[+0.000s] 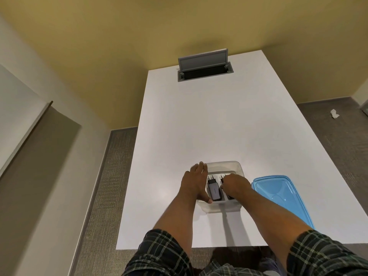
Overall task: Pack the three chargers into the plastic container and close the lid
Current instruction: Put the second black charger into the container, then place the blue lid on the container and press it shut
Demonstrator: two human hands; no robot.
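A clear plastic container (229, 166) stands on the white table (199, 126) near its front edge. Inside it lies a grey and black charger (214, 191) with its prongs pointing away from me. My left hand (196, 182) rests along the container's left rim, fingers spread. My right hand (235, 186) is inside the container, closed on a second dark charger (223, 177), which it mostly covers; only the prongs and a dark corner show. I see no third charger. The blue lid (278, 194) lies flat on the table right of the container.
A grey cable hatch (205, 71) stands open at the table's far end. Carpeted floor surrounds the table, with a crumpled white scrap (334, 113) on it at the right. A wall and panel run along the left.
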